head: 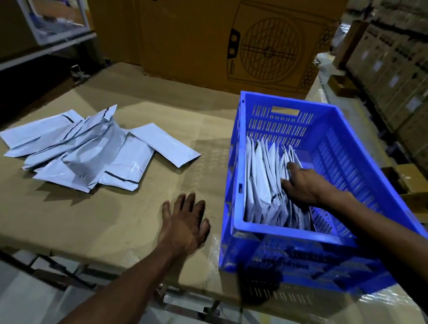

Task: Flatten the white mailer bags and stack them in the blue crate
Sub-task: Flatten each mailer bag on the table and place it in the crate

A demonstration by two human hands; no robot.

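A loose pile of white mailer bags (83, 149) lies on the cardboard-covered table at the left, some puffed up, some flat. The blue crate (289, 234) stands on the table at the right. Inside it several white mailer bags (263, 182) stand on edge in a row against its left wall. My right hand (302, 183) reaches into the crate and presses against the rightmost bags of that row with its fingers bent on them. My left hand (185, 221) lies flat, fingers spread, on the bare cardboard just left of the crate and holds nothing.
A big brown carton (220, 32) with a fan drawing stands behind the table. A metal shelf (39, 14) is at the far left. Stacked cartons (412, 76) line the right side. A small open box (409, 180) sits on the floor right of the crate.
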